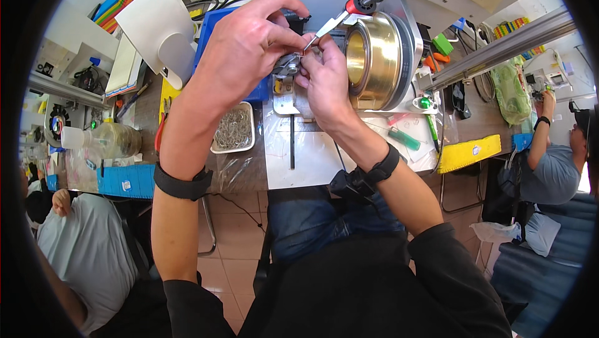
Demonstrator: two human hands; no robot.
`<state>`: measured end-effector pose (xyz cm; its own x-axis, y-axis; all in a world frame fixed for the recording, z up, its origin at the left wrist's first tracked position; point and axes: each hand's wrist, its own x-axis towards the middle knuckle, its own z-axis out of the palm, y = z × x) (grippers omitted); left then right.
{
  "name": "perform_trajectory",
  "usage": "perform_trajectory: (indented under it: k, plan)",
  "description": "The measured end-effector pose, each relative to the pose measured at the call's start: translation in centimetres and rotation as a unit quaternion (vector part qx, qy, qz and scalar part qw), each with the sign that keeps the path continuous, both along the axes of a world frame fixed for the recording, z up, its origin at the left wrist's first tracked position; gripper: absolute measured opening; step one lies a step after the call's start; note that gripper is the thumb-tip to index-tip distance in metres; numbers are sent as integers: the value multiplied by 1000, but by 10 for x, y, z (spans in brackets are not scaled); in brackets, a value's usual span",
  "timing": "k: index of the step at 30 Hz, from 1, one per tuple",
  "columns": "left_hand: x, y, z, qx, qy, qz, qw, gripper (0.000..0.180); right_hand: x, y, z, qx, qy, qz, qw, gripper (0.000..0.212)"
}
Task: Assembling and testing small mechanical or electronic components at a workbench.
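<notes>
My left hand (pixel 246 45) is raised over the bench with its fingers curled. A small grey metallic part (pixel 286 65) shows under its fingers, gripped there. Close beside it, my right hand (pixel 326 79) has its fingertips pinched together; what they hold is too small to make out. Both sets of fingertips meet at the thin tip of a white pointed arm (pixel 332 24) with a red and black knob (pixel 364 3) at its upper end. Just right of my right hand stands a large brass-coloured cylinder (pixel 377 60) against a dark round plate.
A white tray of small wire pieces (pixel 251 140) and a blue bin (pixel 209 29) lie near my left forearm. White paper (pixel 287 169) covers the bench front. A green-capped tube (pixel 404 139) lies right. A metal rail (pixel 499 48) crosses there. Other people sit at both sides.
</notes>
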<state>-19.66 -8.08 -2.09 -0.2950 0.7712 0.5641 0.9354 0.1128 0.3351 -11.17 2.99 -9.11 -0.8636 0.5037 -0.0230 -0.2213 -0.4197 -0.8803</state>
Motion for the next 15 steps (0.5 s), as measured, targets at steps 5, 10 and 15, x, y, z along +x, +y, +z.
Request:
perform_trajectory:
  k: [5,10,15]
  plan:
    - [-1,-1,1,-2,-5,0,1000,22,-2,1,-4,3,20,2,1000,6]
    - [0,-2,1,3,-5,4,1000,21,1,3,-6,45,15,24,999,12]
    - [1,-2,1,6,-6,9,1000,21,0,1,-3,60,5,4,998,11]
